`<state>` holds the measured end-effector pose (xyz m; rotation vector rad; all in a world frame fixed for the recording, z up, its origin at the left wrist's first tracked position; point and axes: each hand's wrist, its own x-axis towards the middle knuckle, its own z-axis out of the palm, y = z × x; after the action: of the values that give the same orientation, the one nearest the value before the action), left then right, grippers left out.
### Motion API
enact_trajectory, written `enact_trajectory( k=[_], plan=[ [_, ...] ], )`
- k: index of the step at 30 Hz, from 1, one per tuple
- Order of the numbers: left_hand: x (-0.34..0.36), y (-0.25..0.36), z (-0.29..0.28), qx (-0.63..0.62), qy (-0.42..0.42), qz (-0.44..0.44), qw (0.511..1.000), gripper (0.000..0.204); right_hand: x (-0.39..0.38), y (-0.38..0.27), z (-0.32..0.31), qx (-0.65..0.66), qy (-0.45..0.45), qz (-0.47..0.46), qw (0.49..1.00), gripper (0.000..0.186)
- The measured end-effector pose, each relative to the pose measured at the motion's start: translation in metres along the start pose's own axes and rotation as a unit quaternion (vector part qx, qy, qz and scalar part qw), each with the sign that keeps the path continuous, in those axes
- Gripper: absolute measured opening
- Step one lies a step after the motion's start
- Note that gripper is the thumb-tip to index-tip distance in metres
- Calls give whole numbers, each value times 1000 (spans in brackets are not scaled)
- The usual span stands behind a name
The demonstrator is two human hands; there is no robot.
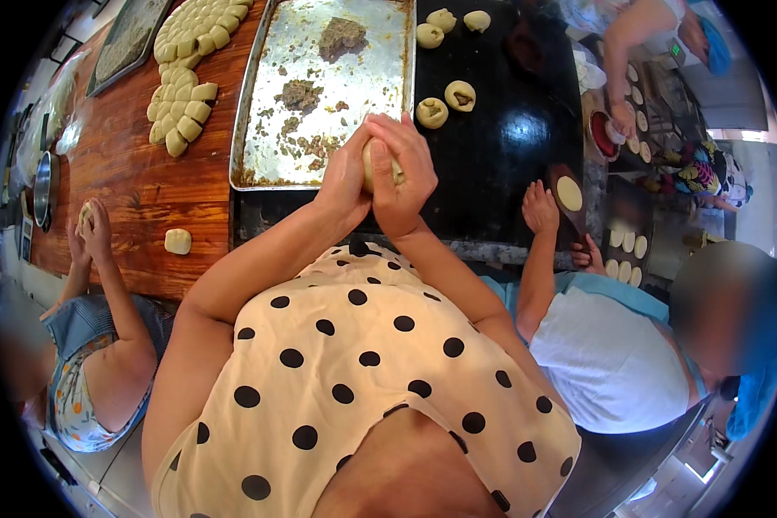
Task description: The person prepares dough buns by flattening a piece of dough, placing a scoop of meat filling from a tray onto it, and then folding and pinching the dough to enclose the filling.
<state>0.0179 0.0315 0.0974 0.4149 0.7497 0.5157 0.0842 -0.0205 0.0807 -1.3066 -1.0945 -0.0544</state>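
A pale dough ball [380,169] sits cupped between my two hands, over the near right corner of a metal tray [249,112]. My left hand [347,177] wraps it from the left. From the right, my right hand [406,168] closes round it, fingers slanting up and over. Part of the ball shows between the thumbs; its far side is hidden. Inside the tray lie a clump of brown crumbly filling [343,40], a smaller clump [301,96] and scattered crumbs.
Filled dough balls [460,96] rest on the black worktop [501,164] beyond my hands. Many cut dough pieces [181,95] and a single piece [178,242] lie on the wooden table [138,190]. A co-worker at left holds dough; another at right handles a paddle with a dough disc [569,193].
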Motion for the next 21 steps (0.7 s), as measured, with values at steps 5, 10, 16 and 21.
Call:
enact_trajectory(
  k=[5,10,16,21],
  plan=[
    [8,2,2,50,47,9,998,29,-5,13,9,-21,5,-10,1000,32],
    [29,6,-21,77,25,-16,997,38,0,23,10,47,-51,18,997,44],
    [42,28,-18,96,-110,-203,968,67,8,36,-19,-12,-148,-49,988,45],
    [60,-28,-32,-41,-36,-77,996,55,-14,50,-12,-88,-57,-57,993,20]
  ],
)
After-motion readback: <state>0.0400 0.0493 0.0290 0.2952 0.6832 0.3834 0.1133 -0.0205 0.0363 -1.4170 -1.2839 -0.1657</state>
